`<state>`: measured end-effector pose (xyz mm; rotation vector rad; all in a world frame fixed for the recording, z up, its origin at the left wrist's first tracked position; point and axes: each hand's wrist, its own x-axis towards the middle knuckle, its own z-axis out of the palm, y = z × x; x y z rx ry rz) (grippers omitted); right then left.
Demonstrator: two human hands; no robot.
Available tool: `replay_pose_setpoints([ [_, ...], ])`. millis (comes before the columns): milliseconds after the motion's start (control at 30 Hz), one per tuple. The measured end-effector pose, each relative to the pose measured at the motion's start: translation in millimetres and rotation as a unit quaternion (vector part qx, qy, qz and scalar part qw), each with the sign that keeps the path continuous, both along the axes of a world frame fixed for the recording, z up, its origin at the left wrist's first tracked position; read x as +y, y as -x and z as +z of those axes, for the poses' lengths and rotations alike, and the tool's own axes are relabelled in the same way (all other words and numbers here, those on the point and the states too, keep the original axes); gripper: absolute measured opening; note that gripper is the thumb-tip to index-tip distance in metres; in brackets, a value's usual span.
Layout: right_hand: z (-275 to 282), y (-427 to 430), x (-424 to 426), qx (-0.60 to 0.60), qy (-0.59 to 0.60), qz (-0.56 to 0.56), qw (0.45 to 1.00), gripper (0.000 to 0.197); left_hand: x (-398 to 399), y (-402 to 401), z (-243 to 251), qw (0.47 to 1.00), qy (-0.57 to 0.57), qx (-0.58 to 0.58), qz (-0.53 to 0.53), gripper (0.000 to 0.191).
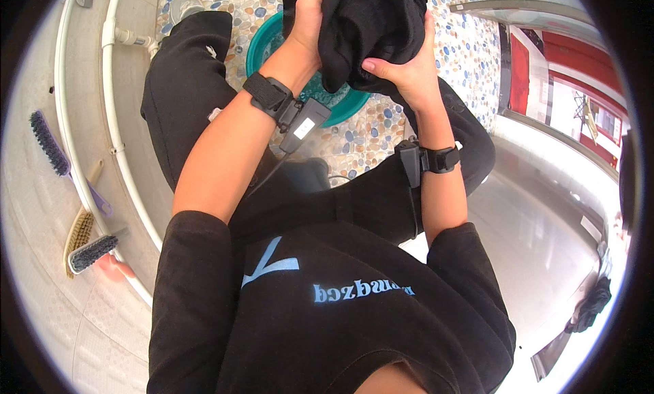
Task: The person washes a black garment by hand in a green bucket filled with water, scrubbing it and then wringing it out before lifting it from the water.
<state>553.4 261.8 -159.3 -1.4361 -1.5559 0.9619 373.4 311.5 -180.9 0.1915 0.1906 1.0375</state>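
A bunched black cloth, perhaps a garment (375, 31), is held up between both hands at the top of the view. My left hand (308, 21) grips its left side, the fingertips hidden behind the fabric. On the right, my right hand (409, 74) clasps the lower edge with the thumb in front and the fingers behind. Below the cloth, a green plastic basin (352, 105) rests on the floor with sudsy water (314, 84) inside. The cloth and my left forearm cover much of the basin.
White pipes (108, 61) run along the left wall. A purple-handled brush (51, 146), a wooden brush (79, 235) and a grey-bristled brush (94, 253) hang there beside a pink item (113, 267). A pebble-patterned floor (357, 133) lies between my knees. A clear round container (185, 6) sits at upper left.
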Motion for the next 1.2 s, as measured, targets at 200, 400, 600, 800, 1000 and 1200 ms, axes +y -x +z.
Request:
replay_pose_setpoints([
  [200,-8,-2,3,0.196,0.063,-0.016,0.979,0.099,4,2,-8,0.999,-0.035,-0.039,-0.014,0.052],
  [400,-5,5,1,0.278,0.088,-0.039,0.956,0.083,10,-5,-20,0.996,-0.072,-0.032,0.036,0.048],
  [600,-18,1,-3,0.304,0.056,-0.050,0.950,0.088,9,-4,-17,0.994,-0.074,0.000,0.081,0.050],
  [800,-19,6,-12,0.516,0.140,0.043,0.844,0.089,10,15,1,0.989,-0.094,-0.100,0.045,0.053],
  [1000,-20,17,-14,0.501,0.150,0.105,0.846,0.085,4,20,-3,0.991,-0.069,-0.064,0.095,0.056],
  [1200,-17,12,-3,0.486,0.139,0.046,0.861,0.070,4,10,3,0.995,-0.059,-0.056,0.061,0.060],
])
